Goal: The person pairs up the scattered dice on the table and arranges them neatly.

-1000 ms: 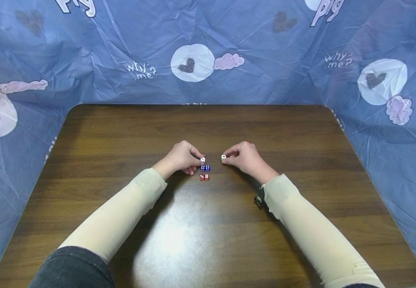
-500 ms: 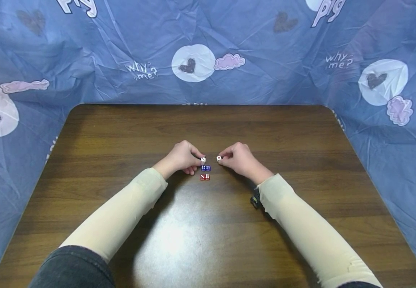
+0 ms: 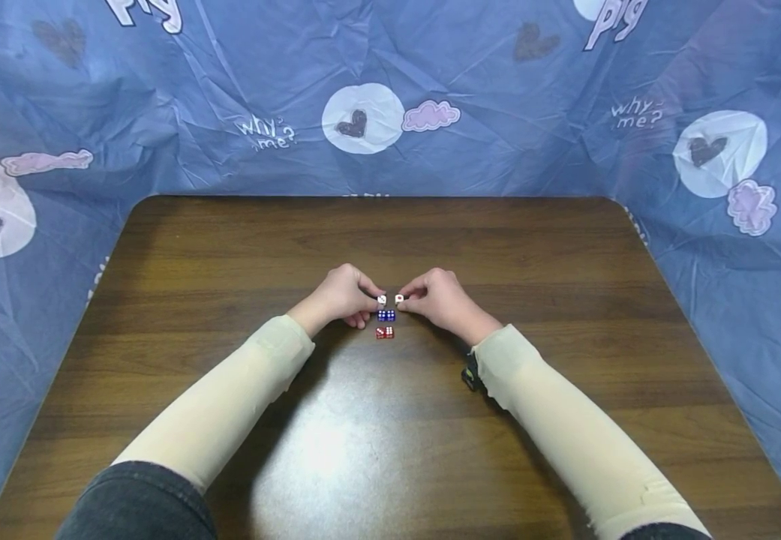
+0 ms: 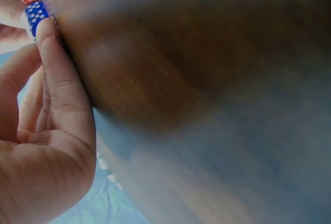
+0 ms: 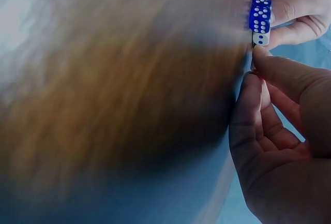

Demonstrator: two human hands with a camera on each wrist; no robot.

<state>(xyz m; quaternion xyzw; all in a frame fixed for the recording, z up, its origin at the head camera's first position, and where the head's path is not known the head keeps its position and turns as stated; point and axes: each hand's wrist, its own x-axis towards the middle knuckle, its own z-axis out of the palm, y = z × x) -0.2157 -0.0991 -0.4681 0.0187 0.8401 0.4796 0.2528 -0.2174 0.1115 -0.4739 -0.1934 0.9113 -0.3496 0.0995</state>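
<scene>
My left hand (image 3: 343,293) pinches a white die (image 3: 381,300) between thumb and finger, just behind a pair of blue dice (image 3: 386,316). From the right, my right hand (image 3: 441,301) pinches another white die (image 3: 400,299), a small gap away from the first. Two red dice (image 3: 385,332) lie side by side in front of the blue ones. In the right wrist view the left hand's white die (image 5: 261,39) shows beside a blue die (image 5: 259,14), while the right hand's fingertips hide their own die.
The brown wooden table (image 3: 241,240) has rounded far corners. Behind it hangs a blue printed cloth (image 3: 498,67). A bright glare spot lies on the tabletop (image 3: 325,450) in front of the dice. A dark device (image 3: 470,375) is strapped at the right wrist.
My right hand has moved left with its white die, narrowing the gap to the other white die. The left hand and the blue and red dice have stayed in place.
</scene>
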